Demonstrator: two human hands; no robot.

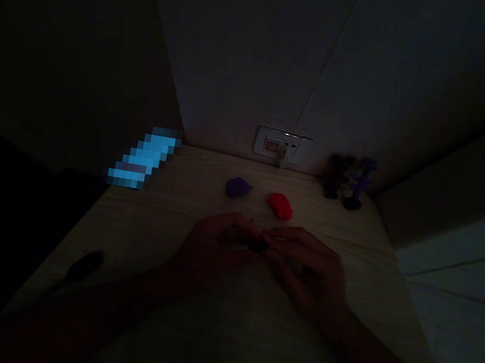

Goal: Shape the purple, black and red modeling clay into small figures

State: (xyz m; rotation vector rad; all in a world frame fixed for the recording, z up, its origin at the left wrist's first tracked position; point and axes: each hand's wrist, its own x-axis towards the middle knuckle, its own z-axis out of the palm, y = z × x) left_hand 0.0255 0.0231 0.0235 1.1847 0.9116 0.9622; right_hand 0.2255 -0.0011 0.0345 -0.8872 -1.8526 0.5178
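Observation:
Over the middle of the wooden table, my left hand [217, 248] and my right hand [313, 271] meet at the fingertips. Both pinch a small dark lump [258, 245], perhaps modelling clay; the fingers hide much of it and the light is dim. Just beyond the hands lies a lump of red modelling clay [280, 206]. To its left rests a purple lump of modelling clay [238, 187] with a pointed right end. A tiny red bit [251, 220] shows beside my left fingers.
A pixelated bright blue panel [144, 159] is at the back left of the table [189, 166]. Two small dark figures, one blackish [336, 177] and one purple [359, 185], stand back right. A wall socket [282, 146] is behind. A dark rounded object [85, 267] lies front left.

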